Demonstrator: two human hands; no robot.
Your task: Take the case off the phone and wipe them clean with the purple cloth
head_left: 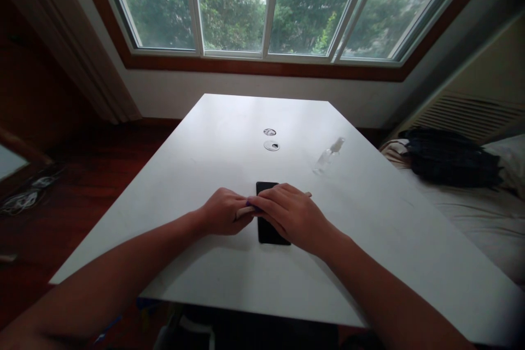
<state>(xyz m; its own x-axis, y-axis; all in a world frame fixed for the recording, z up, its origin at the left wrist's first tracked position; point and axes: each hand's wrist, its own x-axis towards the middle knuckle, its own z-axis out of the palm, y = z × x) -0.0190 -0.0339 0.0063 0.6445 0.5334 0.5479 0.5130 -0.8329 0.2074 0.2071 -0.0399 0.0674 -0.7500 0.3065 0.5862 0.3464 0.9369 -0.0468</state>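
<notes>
A flat black rectangular thing, like a phone or small tablet, lies on the white table in front of me. My left hand is closed at its left side, fingers curled around something mostly hidden. Over the black thing, my right hand is bent with its fingertips meeting the left hand. Between the hands shows a small purple patch. A pale tip pokes out beyond the right hand's knuckles; whether it belongs to the same held thing I cannot tell.
A clear spray bottle lies on its side on the white table, to the right. Two round discs or hole covers are farther back. Windows stand behind. A dark cloth bundle rests on a bed at right; cables lie on the left floor.
</notes>
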